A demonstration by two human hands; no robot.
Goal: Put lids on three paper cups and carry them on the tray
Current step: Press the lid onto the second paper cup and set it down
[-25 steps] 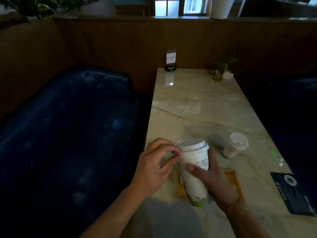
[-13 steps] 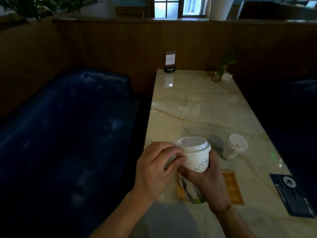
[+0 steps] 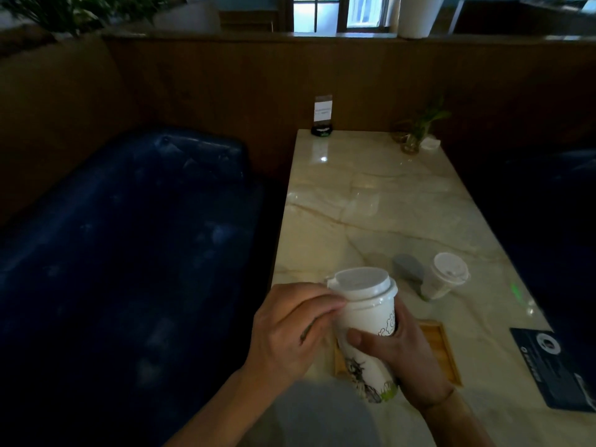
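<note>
While right hand clasps the paper cup over the tray, press lid rim down evenly with left hand fingertips (pinching its left edge).

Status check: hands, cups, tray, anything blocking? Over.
Right hand gripping tall cup over wooden tray; left hand pinching lid rim. Second lidded cup stands off-tray. Third cup not seen. Nothing blocking.

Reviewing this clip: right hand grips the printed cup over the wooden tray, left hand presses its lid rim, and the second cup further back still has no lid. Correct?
Not quite: the head view shows the second cup already lidded. The rest holds.
</note>
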